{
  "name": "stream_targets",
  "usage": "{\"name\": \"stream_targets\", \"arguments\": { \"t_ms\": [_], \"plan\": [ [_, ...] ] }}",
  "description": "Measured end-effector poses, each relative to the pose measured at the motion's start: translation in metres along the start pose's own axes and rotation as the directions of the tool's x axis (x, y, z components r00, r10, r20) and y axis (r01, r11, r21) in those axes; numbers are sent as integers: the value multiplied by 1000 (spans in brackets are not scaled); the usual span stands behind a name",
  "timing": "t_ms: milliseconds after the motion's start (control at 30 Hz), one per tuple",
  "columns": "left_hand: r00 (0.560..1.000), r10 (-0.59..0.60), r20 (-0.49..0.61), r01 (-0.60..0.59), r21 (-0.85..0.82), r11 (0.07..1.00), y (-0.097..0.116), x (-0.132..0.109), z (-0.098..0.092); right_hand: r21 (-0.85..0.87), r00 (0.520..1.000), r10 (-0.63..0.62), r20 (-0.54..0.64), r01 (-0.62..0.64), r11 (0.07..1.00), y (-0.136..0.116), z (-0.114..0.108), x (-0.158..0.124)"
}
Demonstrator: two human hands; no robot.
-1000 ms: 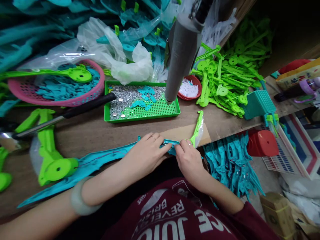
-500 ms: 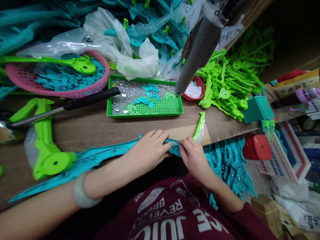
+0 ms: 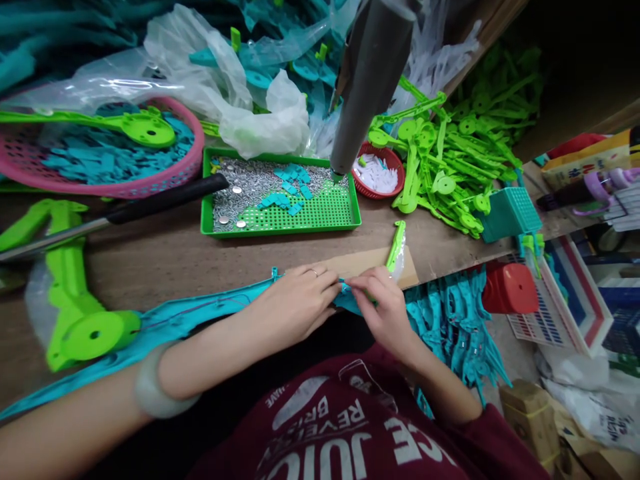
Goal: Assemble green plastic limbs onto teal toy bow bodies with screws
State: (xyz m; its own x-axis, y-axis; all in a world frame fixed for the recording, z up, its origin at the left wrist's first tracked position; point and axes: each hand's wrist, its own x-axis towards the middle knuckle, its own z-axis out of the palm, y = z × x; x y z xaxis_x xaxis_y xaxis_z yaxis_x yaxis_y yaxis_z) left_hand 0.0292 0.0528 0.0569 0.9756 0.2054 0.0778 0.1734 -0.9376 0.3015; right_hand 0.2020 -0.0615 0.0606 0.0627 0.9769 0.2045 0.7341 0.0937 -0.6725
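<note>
A long blue plastic part lies along the table's front edge, running from the lower left up to both hands. My left hand is closed over its right end, palm down, fingers bent around it. Close beside it, my right hand pinches at the same end with thumb and forefinger. A hint of green shows between those fingers, but what they hold is mostly hidden. Just beyond my right hand, a green curved piece in clear plastic lies on a strip of cardboard.
A green tray holds screws and small blue pieces. A grey power screwdriver hangs over its right end. Around it are a pink basket, a red basket, green parts and a black-handled tool. Blue parts hang at right.
The view has shifted slightly, so most table things appear further left. Both hands stay on the blue part's end, with the right fingertips a little closer to the left hand.
</note>
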Motion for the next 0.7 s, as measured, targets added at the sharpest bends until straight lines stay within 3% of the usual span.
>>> {"name": "stream_targets", "arguments": {
  "t_ms": [100,167,233,300,400,567,700],
  "plan": [
    [1000,-4,-1,4,-18,1000,0,-1,2,155,960,-147,240,112,981,10,-11,11],
    [1000,-6,-2,6,-42,999,-1,-1,2,37,901,-226,371,228,973,17,-19,17],
    [1000,-12,-4,12,-59,998,-1,-1,3,-165,872,-231,431,327,930,21,-25,20],
    [1000,-16,-13,16,-57,998,0,-1,3,-308,870,-216,444,375,874,23,-26,19],
    [1000,-5,-17,5,-35,999,0,-1,3,-393,877,-220,427,399,829,20,-21,12],
    [999,-1,-41,0,-21,1000,-1,0,4,-436,926,-195,325,329,838,14,-7,-4],
    [1000,-7,-28,6,-18,1000,0,0,2,-446,940,-127,316,266,855,16,-1,-10]
  ]
}}
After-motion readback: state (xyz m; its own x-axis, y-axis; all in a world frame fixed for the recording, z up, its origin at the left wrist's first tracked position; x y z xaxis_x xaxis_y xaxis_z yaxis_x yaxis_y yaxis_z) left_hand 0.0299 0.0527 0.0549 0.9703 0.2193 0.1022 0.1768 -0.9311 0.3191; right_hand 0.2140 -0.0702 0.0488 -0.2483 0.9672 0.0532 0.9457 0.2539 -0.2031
